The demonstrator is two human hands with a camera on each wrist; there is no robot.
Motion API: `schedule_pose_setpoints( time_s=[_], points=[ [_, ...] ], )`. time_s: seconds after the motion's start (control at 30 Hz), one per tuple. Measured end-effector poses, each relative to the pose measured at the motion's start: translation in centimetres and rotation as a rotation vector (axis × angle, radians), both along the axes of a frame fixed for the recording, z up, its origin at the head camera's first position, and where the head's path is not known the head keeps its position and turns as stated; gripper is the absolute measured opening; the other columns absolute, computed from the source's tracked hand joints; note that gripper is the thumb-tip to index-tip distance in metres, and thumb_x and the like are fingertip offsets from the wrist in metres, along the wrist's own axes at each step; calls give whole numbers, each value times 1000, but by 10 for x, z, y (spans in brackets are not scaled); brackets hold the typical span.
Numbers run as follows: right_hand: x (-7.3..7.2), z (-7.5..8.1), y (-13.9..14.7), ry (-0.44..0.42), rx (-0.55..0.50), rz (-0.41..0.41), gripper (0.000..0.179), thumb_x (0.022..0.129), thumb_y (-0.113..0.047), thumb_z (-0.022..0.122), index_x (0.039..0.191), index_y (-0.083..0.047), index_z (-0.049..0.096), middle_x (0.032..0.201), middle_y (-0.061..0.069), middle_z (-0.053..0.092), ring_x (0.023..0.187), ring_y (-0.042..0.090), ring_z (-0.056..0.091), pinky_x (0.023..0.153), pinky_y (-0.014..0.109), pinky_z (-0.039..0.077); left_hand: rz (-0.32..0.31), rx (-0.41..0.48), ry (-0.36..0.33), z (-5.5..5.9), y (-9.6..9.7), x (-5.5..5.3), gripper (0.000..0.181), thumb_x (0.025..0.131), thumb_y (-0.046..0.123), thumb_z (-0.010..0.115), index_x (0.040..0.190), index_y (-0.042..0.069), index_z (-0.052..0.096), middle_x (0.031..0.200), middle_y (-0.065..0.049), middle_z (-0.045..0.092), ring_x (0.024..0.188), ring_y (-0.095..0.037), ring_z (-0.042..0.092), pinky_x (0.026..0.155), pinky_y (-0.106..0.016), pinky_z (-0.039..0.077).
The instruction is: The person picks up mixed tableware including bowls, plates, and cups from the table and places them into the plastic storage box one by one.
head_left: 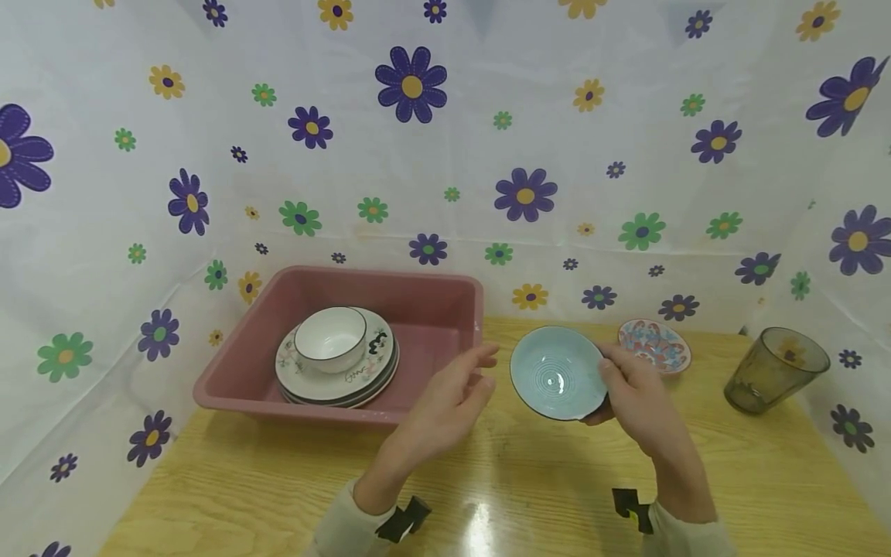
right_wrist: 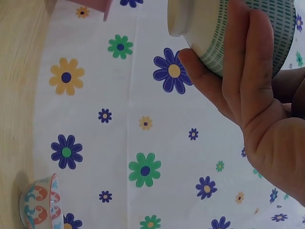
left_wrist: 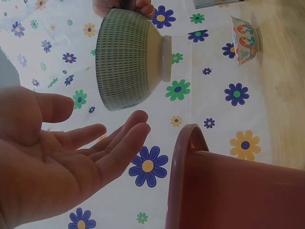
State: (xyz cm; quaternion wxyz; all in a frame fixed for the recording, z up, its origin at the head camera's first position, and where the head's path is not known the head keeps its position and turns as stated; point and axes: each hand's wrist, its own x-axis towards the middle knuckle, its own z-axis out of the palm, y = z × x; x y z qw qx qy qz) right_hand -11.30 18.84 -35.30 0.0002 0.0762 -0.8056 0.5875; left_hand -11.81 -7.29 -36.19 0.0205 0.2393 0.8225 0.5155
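Note:
My right hand [head_left: 643, 398] grips the right edge of a light blue bowl [head_left: 557, 371], thumb at the rim and fingers underneath. The bowl is held above the table, its inside facing up toward the head camera. In the left wrist view, the bowl [left_wrist: 126, 59] shows a green dashed pattern outside and a pale foot. My left hand [head_left: 445, 402] is to the left of the bowl, apart from it, palm turned toward it with relaxed fingers and nothing held. The right wrist view shows the right hand's fingers [right_wrist: 248, 62] spread along the bowl's patterned outside.
A pink basin [head_left: 438, 333] at the left contains a white bowl [head_left: 330, 336] on stacked plates [head_left: 379, 363]. Behind the right hand stands a red-and-blue patterned bowl [head_left: 654, 344]. A tinted drinking glass [head_left: 773, 371] is farther right on the wooden table [head_left: 543, 480]. A flowered curtain [head_left: 473, 139] surrounds the table.

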Motion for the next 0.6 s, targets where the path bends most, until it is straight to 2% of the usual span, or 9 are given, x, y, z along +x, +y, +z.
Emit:
schedule_pose_setpoints(
  time_s=[0.17,0.4,0.6],
  points=[
    [4,1,-4,14,-7,28,39,107,-7,35,141,9,44,118,35,57,67,25,70,55,39,60,-24,6,-23,0,0,0,47,106,18,43,151,7,38,141,-13,55,119,-29,60,99,-42,50],
    [7,2,-9,44,-15,67,39,107,-7,36,141,10,45,122,33,55,67,23,69,53,39,59,-71,63,-89,1,-2,1,47,107,19,40,153,10,35,137,-10,58,106,-23,66,86,-36,57],
    [8,2,-15,70,-10,94,37,107,-5,36,139,10,47,120,35,57,69,22,69,52,39,59,-100,103,-121,0,-4,-1,46,108,20,39,153,13,36,138,-13,57,105,-22,66,86,-37,58]
  ],
)
